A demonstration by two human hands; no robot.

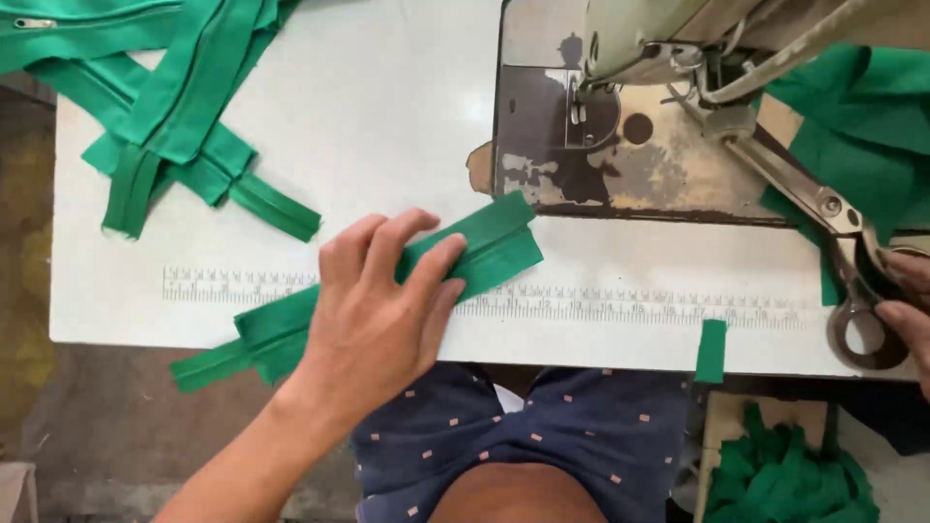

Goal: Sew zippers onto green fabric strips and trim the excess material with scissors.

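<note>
a flat hand on a green strip

closest to us are the person's knees in dark blue shorts (542,436) with little pink marks. just above them is the edge of the white table (387,126).

the left hand (373,310) lies flat on a long green strip (484,247) of folded cloth. the fingers are stretched out and a bit spread. they press down on the strip and do not pinch it. the strip lies slanted across the table. its low end hangs over the near edge, and its top end almost touches the metal plate of the sewing machine (630,145). it crosses a ruler (620,305) printed along the table.

the right hand (911,305) is at the far right edge. only some of it shows. its fingers are through the handle of big metal scissors (833,242), so it is curled around them. the blades point up toward the machine.

the strip looks soft, thin and light. it would bend and slide easily, so a flat palm seems a good way to keep it from moving. to lift it, the folded edge near the middle looks best to pinch.

more green strips (174,107) are piled at the far left corner. a small green scrap (711,351) hangs at the near edge. green offcuts (785,479) sit in a box below.
</note>
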